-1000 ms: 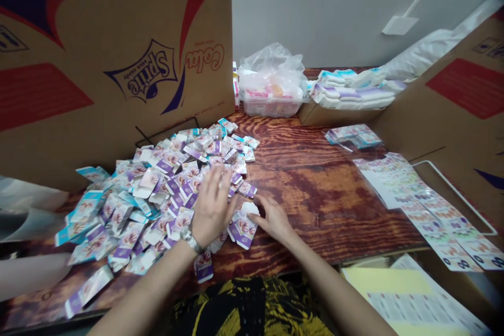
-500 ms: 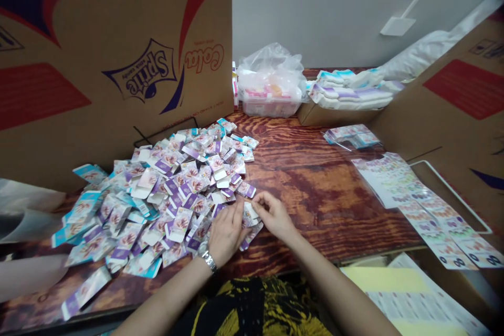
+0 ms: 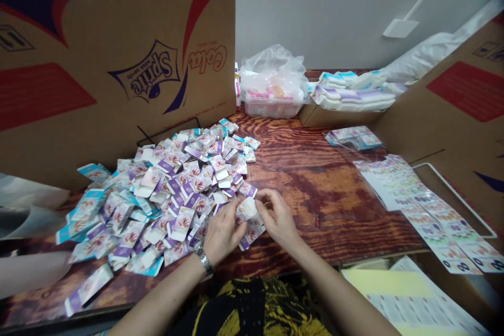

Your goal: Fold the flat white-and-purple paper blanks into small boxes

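Cardboard wall, far left: we see a big printed carton panel (image 3: pixel 118 63) standing upright behind the heap.
Heap: a wide pile of small purple, teal and white card packets (image 3: pixel 157 194) lies on the wooden table (image 3: pixel 315 189), spreading from the left edge to the middle.
Left hand: our left hand (image 3: pixel 223 231), a metal watch (image 3: pixel 203 260) on its wrist, rests at the near right edge of the heap, its fingers closed on the left side of one small white card packet (image 3: pixel 247 208).
Packet: it is held just above the table, between both hands.
Right hand: our right hand (image 3: pixel 279 216) pinches the packet's right side, fingertips curled together on it.
Back centre: a clear plastic tub under a bag (image 3: pixel 272 86).
Right: printed sticker sheets (image 3: pixel 425 205) lie flat near another carton panel (image 3: pixel 452 110).
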A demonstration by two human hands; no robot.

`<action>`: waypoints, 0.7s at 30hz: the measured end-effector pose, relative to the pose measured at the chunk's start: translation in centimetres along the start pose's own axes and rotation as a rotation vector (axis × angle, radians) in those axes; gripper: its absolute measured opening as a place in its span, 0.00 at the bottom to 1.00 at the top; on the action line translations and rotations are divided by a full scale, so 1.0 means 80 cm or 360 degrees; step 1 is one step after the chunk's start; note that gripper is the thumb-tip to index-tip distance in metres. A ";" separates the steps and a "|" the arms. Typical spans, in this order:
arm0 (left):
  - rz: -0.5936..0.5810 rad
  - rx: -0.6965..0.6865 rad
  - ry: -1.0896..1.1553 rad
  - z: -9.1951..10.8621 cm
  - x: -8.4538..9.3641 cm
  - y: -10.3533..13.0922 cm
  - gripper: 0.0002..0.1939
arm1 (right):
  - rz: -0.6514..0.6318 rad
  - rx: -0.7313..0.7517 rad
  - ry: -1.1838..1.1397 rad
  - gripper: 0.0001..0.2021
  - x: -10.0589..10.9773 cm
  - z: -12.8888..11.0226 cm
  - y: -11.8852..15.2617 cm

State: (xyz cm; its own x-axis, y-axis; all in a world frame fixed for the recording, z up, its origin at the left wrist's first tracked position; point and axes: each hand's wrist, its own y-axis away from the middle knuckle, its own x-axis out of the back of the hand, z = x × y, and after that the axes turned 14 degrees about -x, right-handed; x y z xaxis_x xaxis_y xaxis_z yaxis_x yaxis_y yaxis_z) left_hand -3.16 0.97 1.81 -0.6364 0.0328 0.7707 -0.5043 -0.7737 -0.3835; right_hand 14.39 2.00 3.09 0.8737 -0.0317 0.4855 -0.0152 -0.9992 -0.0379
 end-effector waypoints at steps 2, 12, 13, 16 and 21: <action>0.0080 0.0036 0.0004 0.002 0.004 -0.003 0.29 | 0.0085 0.0154 0.0074 0.08 0.003 -0.002 0.005; 0.0164 0.0033 0.0032 0.012 0.013 -0.011 0.18 | 0.0456 0.0683 0.0614 0.18 0.008 0.005 0.015; 0.0170 0.0019 0.0025 0.012 0.013 -0.011 0.18 | 0.0455 0.0724 0.0633 0.18 0.009 0.004 0.015; 0.0183 -0.0036 0.0010 0.011 0.011 -0.011 0.19 | 0.0244 0.0692 0.0519 0.15 0.009 -0.002 0.015; 0.0136 -0.0198 -0.0055 0.010 0.010 -0.008 0.17 | -0.0311 0.0069 -0.0183 0.11 0.004 -0.013 0.015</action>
State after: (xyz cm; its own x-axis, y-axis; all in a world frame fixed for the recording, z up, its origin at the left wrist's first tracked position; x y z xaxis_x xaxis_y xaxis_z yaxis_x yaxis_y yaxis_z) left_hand -2.85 1.01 3.09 -0.6610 -0.0534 0.7485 -0.5186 -0.6884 -0.5071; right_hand 14.09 0.74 4.12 0.9076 0.1677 0.3849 0.1783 -0.9839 0.0081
